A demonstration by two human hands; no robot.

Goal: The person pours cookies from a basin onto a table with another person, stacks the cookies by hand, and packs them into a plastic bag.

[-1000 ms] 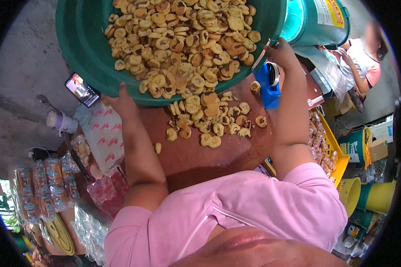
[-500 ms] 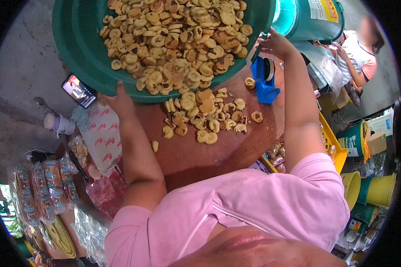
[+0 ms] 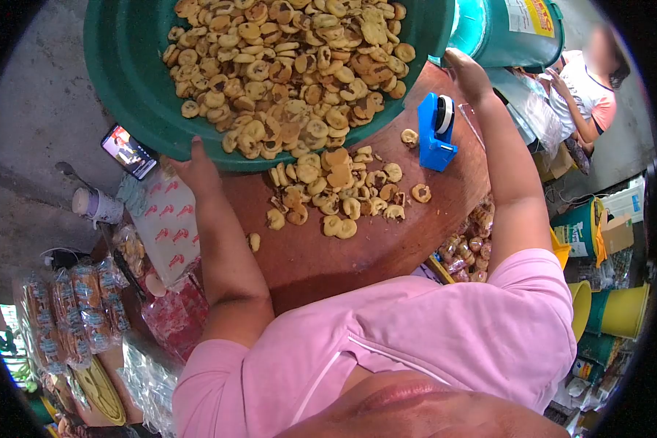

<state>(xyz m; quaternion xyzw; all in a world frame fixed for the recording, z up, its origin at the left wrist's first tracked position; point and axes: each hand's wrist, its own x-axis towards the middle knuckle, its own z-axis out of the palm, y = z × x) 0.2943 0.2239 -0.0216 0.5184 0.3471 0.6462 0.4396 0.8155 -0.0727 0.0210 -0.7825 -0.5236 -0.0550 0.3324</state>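
A large green basin (image 3: 128,80) full of round, ring-like cookies (image 3: 285,73) leans toward me over a brown tabletop (image 3: 292,252). My left hand (image 3: 197,174) grips its near left rim, thumb up on the edge and fingers hidden underneath. At the right rim is my right hand (image 3: 469,74), closed against the edge with its fingertips partly out of sight. Below the near rim a pile of the same cookies (image 3: 328,186) lies on the tabletop, touching the basin's edge. Some are broken, and a few lie apart.
A blue tape dispenser (image 3: 436,139) stands right of the pile. A phone (image 3: 128,151) and patterned wrapping (image 3: 169,226) lie left. Packed goods (image 3: 469,252) sit below the table's right edge. A teal bucket (image 3: 507,29) is behind; a person (image 3: 588,95) sits at far right.
My right hand has shifted outward along the right rim, and its arm has swung right. The tape dispenser appears slightly farther right. My left hand, the basin and the pile are nearly unchanged.
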